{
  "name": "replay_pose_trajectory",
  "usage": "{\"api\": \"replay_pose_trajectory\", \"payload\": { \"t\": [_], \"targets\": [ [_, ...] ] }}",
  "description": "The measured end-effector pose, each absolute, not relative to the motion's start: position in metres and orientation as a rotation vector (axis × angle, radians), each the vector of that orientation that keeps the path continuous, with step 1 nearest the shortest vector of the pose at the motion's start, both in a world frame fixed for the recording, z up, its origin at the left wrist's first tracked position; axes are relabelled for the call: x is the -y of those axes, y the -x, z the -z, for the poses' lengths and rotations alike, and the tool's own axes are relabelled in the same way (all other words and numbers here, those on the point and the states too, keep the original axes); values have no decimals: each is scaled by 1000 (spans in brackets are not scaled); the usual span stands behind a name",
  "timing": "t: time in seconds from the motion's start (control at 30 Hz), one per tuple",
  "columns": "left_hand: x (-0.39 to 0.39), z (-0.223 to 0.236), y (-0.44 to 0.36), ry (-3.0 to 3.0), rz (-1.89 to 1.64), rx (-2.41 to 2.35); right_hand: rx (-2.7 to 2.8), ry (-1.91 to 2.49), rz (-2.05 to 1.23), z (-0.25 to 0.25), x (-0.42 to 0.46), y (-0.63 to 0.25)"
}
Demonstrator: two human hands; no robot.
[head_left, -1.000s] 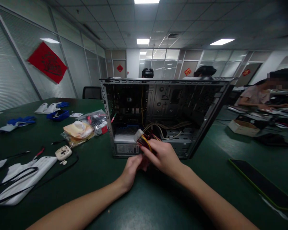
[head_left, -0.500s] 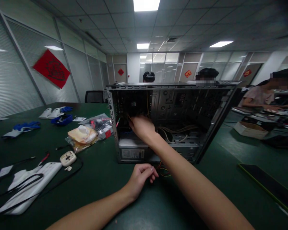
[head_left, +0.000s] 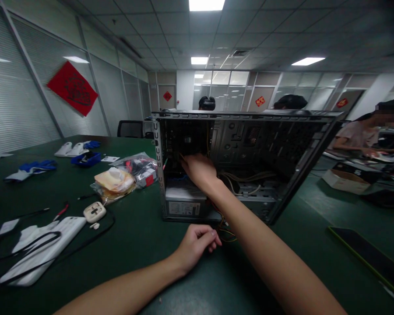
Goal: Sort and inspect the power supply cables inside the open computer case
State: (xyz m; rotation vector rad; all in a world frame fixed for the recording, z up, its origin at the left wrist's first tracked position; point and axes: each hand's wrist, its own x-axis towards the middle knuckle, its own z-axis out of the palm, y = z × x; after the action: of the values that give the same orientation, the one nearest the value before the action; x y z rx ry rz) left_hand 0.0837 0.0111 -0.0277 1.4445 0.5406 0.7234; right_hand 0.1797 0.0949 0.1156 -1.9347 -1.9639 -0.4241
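An open desktop computer case [head_left: 236, 114] stands on the green table with its inside facing me. Into its left part reaches my right hand [head_left: 200, 170], fingers pinched together close to the dark board area below the fan [head_left: 187, 140]. What the fingertips hold, if anything, is lost in shadow. My left hand [head_left: 197, 247] rests on the table in front of the case, fingers loosely curled and thumb against them, with nothing visible inside. Just beside it lie thin coloured wires [head_left: 229, 236] coming out from the case. A power supply [head_left: 184, 208] with a label sits at the bottom left.
Left on the table are a plastic bag with bread [head_left: 114, 181], a bag of red and black parts [head_left: 144, 170], an earbud case [head_left: 94, 212], a white power bank-like slab [head_left: 49, 249] with cables, and gloves [head_left: 36, 169]. A black panel [head_left: 364, 253] lies right. Co-workers sit beyond.
The view has shifted slightly, so the case appears a little farther right. My right hand stays inside the case, and my left hand keeps its curled pose on the table.
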Motion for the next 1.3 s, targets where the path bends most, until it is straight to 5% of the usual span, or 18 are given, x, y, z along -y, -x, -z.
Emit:
{"api": "replay_pose_trajectory", "payload": {
  "t": [0.87,1.1,1.3],
  "targets": [
    [-11,24,-90,-1418,-779,-528,1877,1965,417,-115,-101,-161],
    [-36,-15,-77,-1046,-994,-391,1907,1721,527,-116,-60,-188],
    [-68,-58,-64,-684,-880,-333,2025,1323,703,-63,2,-246]
  ]
}}
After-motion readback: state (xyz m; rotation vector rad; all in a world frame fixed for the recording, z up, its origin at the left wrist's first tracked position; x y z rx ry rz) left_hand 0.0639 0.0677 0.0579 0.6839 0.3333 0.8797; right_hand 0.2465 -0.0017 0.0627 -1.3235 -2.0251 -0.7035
